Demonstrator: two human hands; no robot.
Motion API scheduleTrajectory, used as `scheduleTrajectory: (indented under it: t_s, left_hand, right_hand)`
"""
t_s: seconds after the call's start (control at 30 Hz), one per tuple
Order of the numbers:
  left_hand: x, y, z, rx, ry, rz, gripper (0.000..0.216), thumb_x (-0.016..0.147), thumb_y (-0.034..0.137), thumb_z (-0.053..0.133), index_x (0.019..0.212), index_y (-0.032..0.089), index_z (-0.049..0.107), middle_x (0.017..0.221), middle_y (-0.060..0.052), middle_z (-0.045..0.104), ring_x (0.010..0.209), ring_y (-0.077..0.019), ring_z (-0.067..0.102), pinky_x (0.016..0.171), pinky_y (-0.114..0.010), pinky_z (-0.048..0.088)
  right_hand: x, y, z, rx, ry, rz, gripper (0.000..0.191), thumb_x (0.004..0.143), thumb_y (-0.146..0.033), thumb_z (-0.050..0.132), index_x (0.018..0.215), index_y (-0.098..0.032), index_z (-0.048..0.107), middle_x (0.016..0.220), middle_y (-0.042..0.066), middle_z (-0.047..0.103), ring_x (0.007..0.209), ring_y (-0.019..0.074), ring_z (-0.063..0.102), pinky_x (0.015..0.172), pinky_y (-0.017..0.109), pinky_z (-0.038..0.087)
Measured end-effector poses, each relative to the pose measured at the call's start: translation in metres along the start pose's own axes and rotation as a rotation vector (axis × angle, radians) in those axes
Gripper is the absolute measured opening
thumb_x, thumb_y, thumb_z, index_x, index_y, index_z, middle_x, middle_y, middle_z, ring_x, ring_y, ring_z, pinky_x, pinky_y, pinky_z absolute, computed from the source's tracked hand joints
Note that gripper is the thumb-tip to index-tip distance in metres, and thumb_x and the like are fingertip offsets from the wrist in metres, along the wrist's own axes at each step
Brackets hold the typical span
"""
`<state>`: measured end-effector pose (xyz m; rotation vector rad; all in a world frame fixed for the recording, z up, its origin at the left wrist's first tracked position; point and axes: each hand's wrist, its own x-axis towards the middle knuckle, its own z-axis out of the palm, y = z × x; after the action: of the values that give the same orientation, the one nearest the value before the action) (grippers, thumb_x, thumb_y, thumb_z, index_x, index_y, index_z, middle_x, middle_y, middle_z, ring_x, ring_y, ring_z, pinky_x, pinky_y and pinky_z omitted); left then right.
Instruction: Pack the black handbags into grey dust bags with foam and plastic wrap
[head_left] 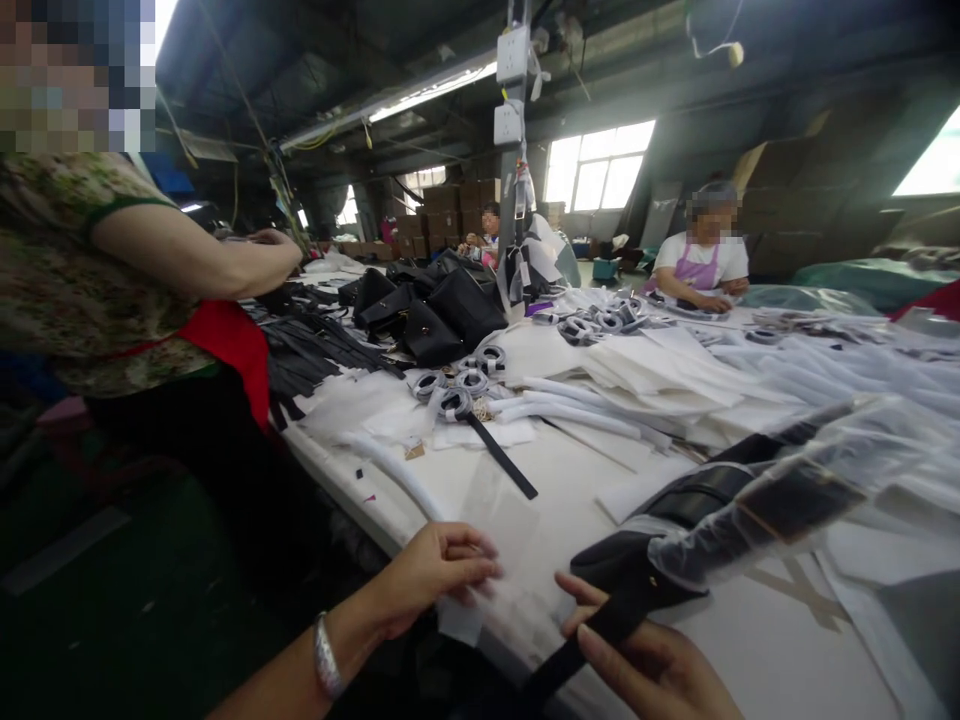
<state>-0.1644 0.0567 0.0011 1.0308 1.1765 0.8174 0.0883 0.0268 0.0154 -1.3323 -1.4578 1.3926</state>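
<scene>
My left hand (442,568), with a silver bracelet at the wrist, has its fingers curled at the table's front edge. A thin translucent sheet (504,520) appears pinched in it, though the fingertips are blurred. A black strap (566,668) runs between the thumb and fingers of my right hand (649,665), which is closed on it. Just beyond that hand lies a black bag (611,560) with a small gold stud, partly covered by clear plastic wrapping (795,500). The strap's lower end fades into the dark below the table edge.
On the white table (570,470) are coiled straps (454,402), a loose black strap (504,458), white paper sheets (660,365) and piled black bags (450,315). A person (112,260) stands at the left; another person (701,260) works across the table. A post (514,180) rises behind.
</scene>
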Motion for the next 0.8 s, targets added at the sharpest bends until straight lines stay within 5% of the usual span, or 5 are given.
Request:
scheduleTrajectory:
  t_s: [0.17, 0.3, 0.5, 0.63, 0.8]
  left_hand:
    - [-0.031, -0.023, 0.021, 0.023, -0.053, 0.028, 0.03, 0.074, 0.038, 0.082, 0.09, 0.013, 0.075, 0.082, -0.004, 0.074, 0.067, -0.0137, 0.063, 0.053, -0.018, 0.042]
    - [-0.037, -0.022, 0.033, 0.028, -0.163, 0.057, 0.029, 0.08, 0.037, 0.077, 0.097, 0.013, 0.076, 0.09, -0.006, 0.076, 0.079, -0.0177, 0.067, 0.068, -0.023, 0.046]
    - [-0.021, -0.014, 0.046, 0.006, -0.145, 0.124, 0.034, 0.084, 0.045, 0.072, 0.093, 0.013, 0.078, 0.079, -0.005, 0.074, 0.068, -0.0143, 0.063, 0.062, -0.022, 0.043]
    - [-0.017, -0.02, 0.034, 0.001, -0.058, 0.096, 0.03, 0.075, 0.042, 0.079, 0.081, 0.012, 0.077, 0.072, -0.004, 0.074, 0.065, -0.0146, 0.064, 0.061, -0.022, 0.044]
    - [-0.027, -0.039, 0.001, 0.003, -0.001, 0.058, 0.029, 0.064, 0.036, 0.087, 0.075, 0.012, 0.075, 0.073, -0.005, 0.075, 0.067, -0.0165, 0.067, 0.064, -0.024, 0.047]
  right_hand:
    - [0.006, -0.004, 0.001, 0.076, -0.106, 0.065, 0.045, 0.072, -0.064, 0.07, 0.076, -0.02, 0.08, 0.123, 0.011, 0.07, 0.079, 0.0261, 0.068, 0.056, 0.027, 0.05]
    - [0.011, -0.003, 0.001, 0.032, -0.07, 0.057, 0.043, 0.074, -0.06, 0.073, 0.086, -0.02, 0.081, 0.077, 0.006, 0.074, 0.07, 0.0211, 0.061, 0.058, 0.025, 0.045]
    - [0.011, -0.012, 0.004, -0.004, -0.079, 0.046, 0.044, 0.076, -0.059, 0.072, 0.09, -0.018, 0.081, 0.081, 0.007, 0.074, 0.074, 0.0208, 0.06, 0.058, 0.024, 0.045]
    - [0.006, -0.017, 0.005, 0.035, -0.035, 0.027, 0.038, 0.076, -0.055, 0.072, 0.088, -0.021, 0.081, 0.106, 0.009, 0.075, 0.075, 0.0209, 0.061, 0.06, 0.027, 0.047]
    - [0.007, -0.009, 0.003, -0.036, 0.004, -0.01, 0.04, 0.076, -0.057, 0.073, 0.09, -0.021, 0.081, 0.087, 0.007, 0.074, 0.075, 0.0225, 0.061, 0.063, 0.028, 0.05]
